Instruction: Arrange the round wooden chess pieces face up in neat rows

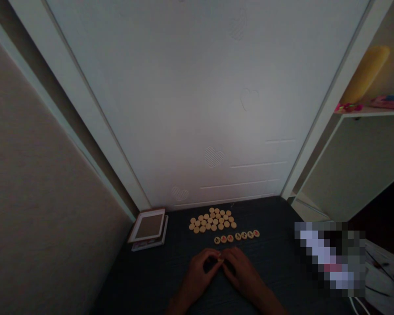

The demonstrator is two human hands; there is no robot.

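Over dark tabletop [151, 280], just my side of the row of marked discs [238, 236], my left hand [198, 267] and right hand [242, 267] meet, fingertips pinching what seems a small piece [220, 259], best gripped lightly.

Room read dim from where I stood. Soft, diffuse glow on the white panel [197, 113], brightest mid-right; light source unclear. Dark tabletop [144, 280] swallowed shadow detail. Markings on the round pieces [238, 236] looked soft. Wide-angle stretch at edges. Mosaic blocks masked near right.
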